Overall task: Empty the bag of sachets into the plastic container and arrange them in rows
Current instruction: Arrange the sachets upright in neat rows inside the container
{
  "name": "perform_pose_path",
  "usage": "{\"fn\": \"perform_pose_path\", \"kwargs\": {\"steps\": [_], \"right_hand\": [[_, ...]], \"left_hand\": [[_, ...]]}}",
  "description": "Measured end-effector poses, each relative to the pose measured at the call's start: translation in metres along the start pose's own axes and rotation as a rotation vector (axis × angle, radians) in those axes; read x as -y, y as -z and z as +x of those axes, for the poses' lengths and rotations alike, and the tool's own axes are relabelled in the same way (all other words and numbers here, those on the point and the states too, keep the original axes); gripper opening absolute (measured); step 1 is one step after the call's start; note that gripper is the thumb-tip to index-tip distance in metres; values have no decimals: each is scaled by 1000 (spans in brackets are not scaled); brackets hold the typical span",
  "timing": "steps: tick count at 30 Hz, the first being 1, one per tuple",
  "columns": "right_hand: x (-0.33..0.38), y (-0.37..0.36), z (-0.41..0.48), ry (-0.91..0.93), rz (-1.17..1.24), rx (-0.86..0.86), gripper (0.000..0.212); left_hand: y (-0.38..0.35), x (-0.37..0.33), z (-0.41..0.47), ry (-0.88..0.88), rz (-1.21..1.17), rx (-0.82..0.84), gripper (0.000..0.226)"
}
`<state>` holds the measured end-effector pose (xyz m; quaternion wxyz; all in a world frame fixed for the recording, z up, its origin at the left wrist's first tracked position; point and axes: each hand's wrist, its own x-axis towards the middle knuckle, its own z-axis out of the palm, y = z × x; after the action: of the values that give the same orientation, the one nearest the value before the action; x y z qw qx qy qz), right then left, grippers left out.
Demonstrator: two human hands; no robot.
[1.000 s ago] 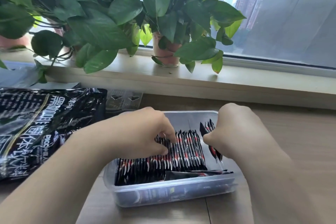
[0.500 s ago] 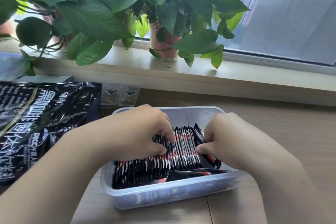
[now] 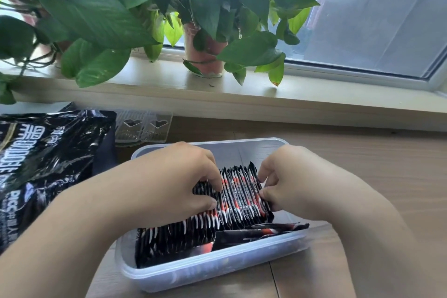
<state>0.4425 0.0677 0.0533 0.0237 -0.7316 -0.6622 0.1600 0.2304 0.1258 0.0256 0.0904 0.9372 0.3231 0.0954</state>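
Observation:
A clear plastic container (image 3: 217,271) sits on the wooden table in front of me. Inside it stands a row of black, red and white sachets (image 3: 239,197) on edge, and a few more sachets (image 3: 261,231) lie flat along the near wall. My left hand (image 3: 174,184) grips the left part of the row with curled fingers and thumb. My right hand (image 3: 292,181) pinches the rightmost sachets of the row against the others. The black sachet bag (image 3: 46,167) lies crumpled on the table to the left.
A clear plastic lid with heart cut-outs (image 3: 145,128) lies behind the bag. A windowsill (image 3: 290,97) with potted plants (image 3: 205,55) runs along the back. Bare wooden table (image 3: 387,164) extends to the right of the container.
My right hand has moved left and pushed its few sachets against the standing row, closing the gap. The left hand has kept its hold on the row.

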Motion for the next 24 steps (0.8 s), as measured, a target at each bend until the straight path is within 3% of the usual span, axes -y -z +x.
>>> {"fn": "perform_pose_path", "kwargs": {"steps": [3,7,19,24], "right_hand": [[-1,-1,1,-15,4,-1,19],[0,0,0,-40,21,-26,40],[2,0,-1,-48,55,-18,17],[4,0,-1,-58,73,-9,24]], "left_hand": [[0,-1,0,1,-8,-8,29],[2,-3,0,4,-24,-11,28],[4,-6,-3,28,-37,0,27],[5,-7,-3,26,-53,-13,28]]}}
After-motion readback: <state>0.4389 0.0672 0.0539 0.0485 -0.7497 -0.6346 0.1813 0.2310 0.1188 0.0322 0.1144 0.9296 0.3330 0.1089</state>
